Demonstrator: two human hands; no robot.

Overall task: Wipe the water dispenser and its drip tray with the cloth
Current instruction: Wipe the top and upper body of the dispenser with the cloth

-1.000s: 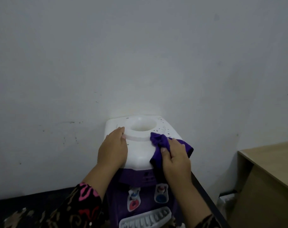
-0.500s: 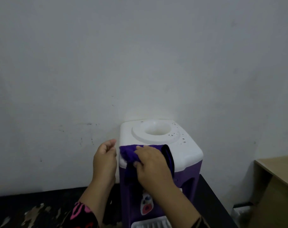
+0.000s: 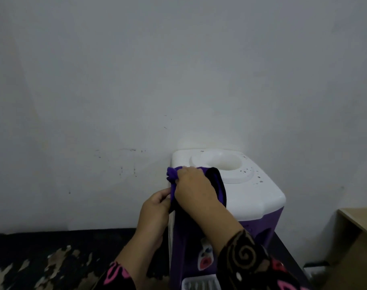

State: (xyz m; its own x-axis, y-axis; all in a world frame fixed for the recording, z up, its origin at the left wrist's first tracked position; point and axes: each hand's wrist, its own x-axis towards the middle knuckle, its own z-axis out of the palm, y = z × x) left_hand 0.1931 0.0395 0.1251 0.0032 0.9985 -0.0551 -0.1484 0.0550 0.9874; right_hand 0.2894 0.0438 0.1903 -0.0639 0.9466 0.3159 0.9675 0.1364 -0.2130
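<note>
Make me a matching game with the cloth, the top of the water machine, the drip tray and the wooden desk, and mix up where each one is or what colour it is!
Things:
1. cloth
2. dispenser top
3. drip tray
4. wooden desk

Clues:
A. white, with a round hole in it
B. far right edge of the picture
C. purple, under the right hand, with the left hand at its lower end
D. white and slotted, at the very bottom of the picture

Pairs: 1-C, 2-A, 3-D, 4-B
</note>
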